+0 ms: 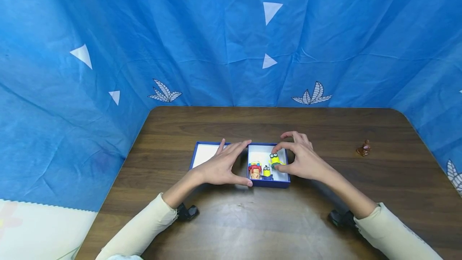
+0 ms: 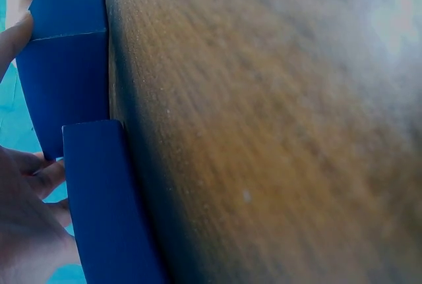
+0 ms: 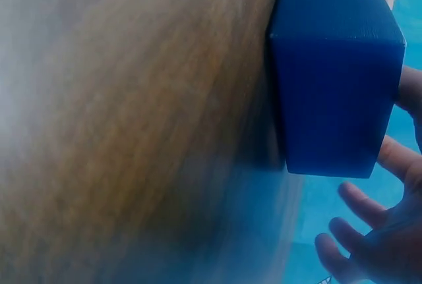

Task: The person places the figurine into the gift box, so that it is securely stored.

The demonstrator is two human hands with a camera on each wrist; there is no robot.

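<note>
A blue box (image 1: 270, 184) with a white inside lies open on the table. My left hand (image 1: 221, 168) spans its left side with fingers stretched out, thumb at the near corner and fingertips at the far one. Over the right side of the box, my right hand (image 1: 304, 163) pinches a yellow-and-green minion figurine (image 1: 275, 158) between thumb and index finger. A second minion figurine (image 1: 266, 171) and a red-and-tan figurine (image 1: 254, 170) lie in the near left part of the box. In the right wrist view, the blue box wall (image 3: 336, 106) hides the figurines.
Left of the box, partly under my left hand, is a white-lined blue box part (image 1: 203, 153), perhaps the lid. A small brown figurine (image 1: 363, 148) stands far to the right on the wooden table (image 1: 252, 220). A blue curtain (image 1: 223, 43) hangs behind the table.
</note>
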